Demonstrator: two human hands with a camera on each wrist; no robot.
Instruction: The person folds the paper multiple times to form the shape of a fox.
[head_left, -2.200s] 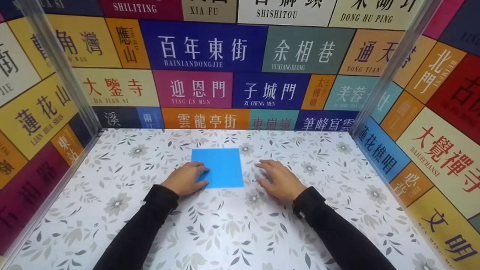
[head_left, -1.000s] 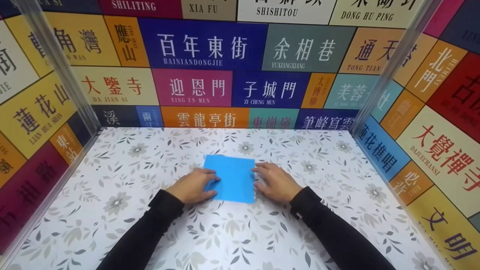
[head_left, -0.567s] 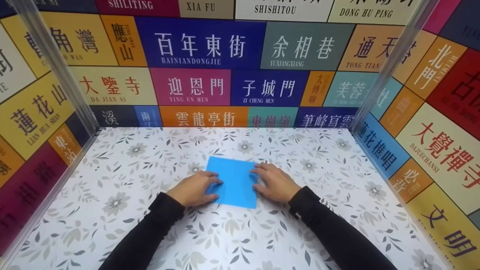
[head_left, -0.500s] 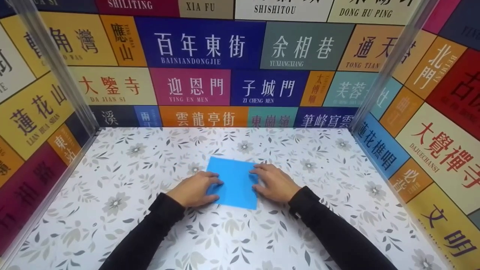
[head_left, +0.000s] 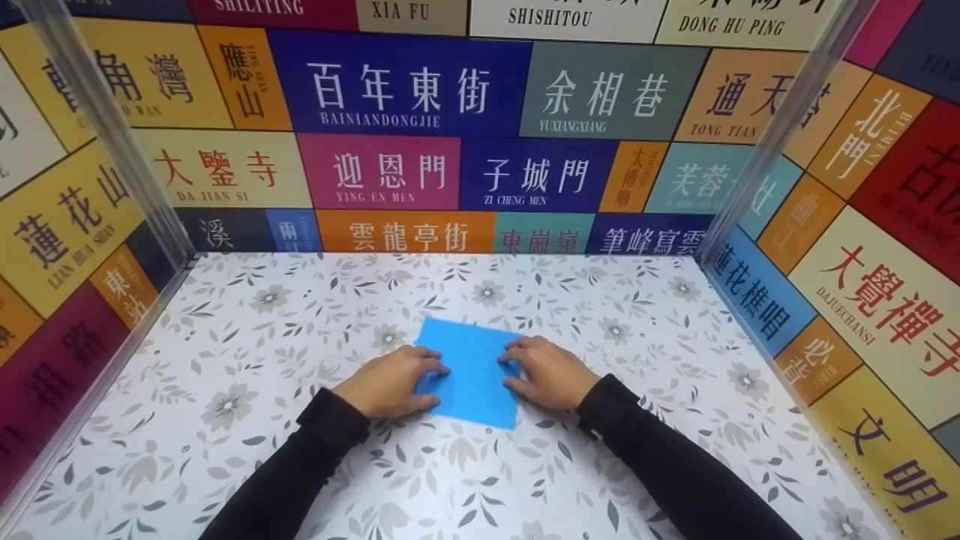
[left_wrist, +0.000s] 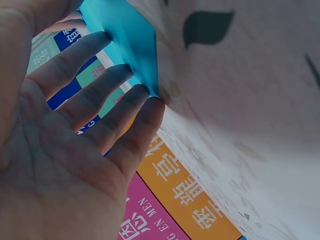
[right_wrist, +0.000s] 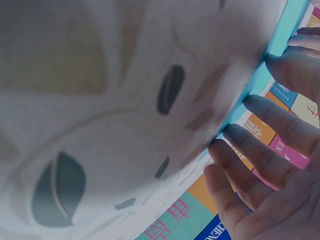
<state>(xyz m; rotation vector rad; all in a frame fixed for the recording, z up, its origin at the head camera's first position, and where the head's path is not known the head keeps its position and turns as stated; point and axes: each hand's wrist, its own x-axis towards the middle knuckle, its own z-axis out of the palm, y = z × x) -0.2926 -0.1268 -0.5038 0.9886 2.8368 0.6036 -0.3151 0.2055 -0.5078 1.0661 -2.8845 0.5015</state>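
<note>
A square sheet of blue paper [head_left: 478, 379] lies on the table between both hands, turned a little clockwise in the head view. My left hand [head_left: 390, 381] rests its fingertips and thumb on the sheet's left side. In the left wrist view, the spread fingers of that hand [left_wrist: 90, 110] reach the edge of the blue paper [left_wrist: 130, 37]. On the opposite side, my right hand [head_left: 551, 373] has its fingertips at the paper's right edge. Its fingers are spread and gently bent in the right wrist view, where the paper [right_wrist: 260, 80] shows as a thin blue strip.
The table [head_left: 315, 472] has a white cover printed with grey flowers and leaves. Colourful panels with Chinese lettering form a back wall [head_left: 405, 82] and two side walls. Clear corner strips [head_left: 780, 135] stand where the walls meet.
The blue paper has slid right and toward me and turned slightly clockwise, the left hand moving with it. The right hand, first apart from the sheet, now touches its right edge.
</note>
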